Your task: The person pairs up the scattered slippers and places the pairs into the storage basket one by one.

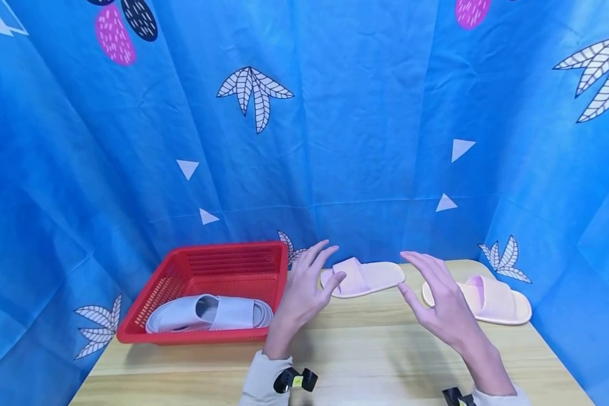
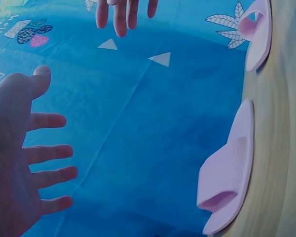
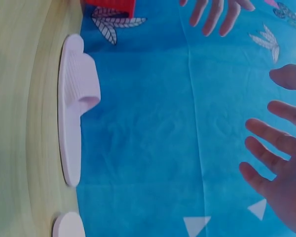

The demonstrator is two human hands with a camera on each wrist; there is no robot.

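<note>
Both hands are raised over the table with fingers spread and nothing in them. In the head view the left hand hovers between the red basket and a pale pink slipper at the table's back edge. The right hand is held up just left of a second pink slipper, which lies near the right back corner. Each wrist view shows its own hand, the left palm and the right palm, apart from the slippers.
A red plastic basket stands at the table's left, with greyish-white slippers lying in it. The wooden table ends against a blue patterned curtain at the back and sides.
</note>
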